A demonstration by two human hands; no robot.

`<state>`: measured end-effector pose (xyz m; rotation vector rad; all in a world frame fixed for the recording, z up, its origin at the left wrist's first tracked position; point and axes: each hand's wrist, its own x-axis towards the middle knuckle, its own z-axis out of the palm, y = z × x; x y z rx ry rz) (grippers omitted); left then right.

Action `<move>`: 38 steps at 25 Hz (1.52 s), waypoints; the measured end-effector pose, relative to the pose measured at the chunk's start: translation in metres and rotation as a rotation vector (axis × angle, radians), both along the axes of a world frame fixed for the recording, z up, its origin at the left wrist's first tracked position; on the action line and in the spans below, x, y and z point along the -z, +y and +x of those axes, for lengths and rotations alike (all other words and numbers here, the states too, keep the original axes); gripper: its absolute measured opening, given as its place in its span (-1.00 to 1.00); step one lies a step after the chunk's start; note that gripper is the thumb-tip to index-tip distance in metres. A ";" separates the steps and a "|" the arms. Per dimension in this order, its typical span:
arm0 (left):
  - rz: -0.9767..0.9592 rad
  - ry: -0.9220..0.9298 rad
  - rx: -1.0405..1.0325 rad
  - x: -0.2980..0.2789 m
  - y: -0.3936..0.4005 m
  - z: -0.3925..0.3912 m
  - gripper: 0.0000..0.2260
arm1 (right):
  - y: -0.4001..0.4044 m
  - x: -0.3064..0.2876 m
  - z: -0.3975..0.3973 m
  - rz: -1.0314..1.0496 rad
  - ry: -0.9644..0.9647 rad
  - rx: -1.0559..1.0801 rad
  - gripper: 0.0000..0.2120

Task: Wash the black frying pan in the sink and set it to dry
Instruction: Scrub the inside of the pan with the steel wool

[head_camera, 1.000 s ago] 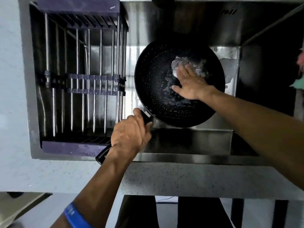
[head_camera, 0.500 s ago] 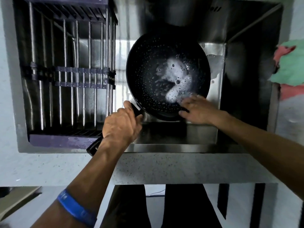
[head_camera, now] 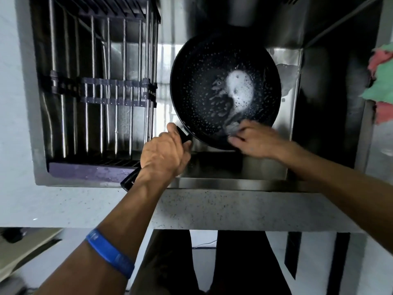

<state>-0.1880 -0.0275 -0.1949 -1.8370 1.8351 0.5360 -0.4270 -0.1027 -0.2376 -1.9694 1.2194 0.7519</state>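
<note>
Under right hand (head_camera: 255, 139), blurred scrubber hidden at pan (head_camera: 204, 86) rim.

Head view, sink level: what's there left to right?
Dish rack → left hand gripping the pan handle → frying pan with suds → right hand at its near rim → pink and green cloth.

My one head-worn camera looks steeply down, close over the stainless steel sink (head_camera: 234, 184) and speckled grey stone table (head_camera: 212, 209).
</note>
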 end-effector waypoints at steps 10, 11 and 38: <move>-0.006 -0.039 0.070 -0.001 0.002 -0.002 -0.43 | -0.034 0.032 -0.004 0.019 0.219 0.136 -0.26; -0.004 -0.059 0.087 -0.001 0.003 0.000 -0.42 | -0.051 0.038 0.002 0.021 0.197 0.227 -0.26; -0.006 -0.016 -0.013 0.002 -0.004 0.001 -0.44 | -0.099 0.053 0.183 0.025 -0.700 1.211 -0.32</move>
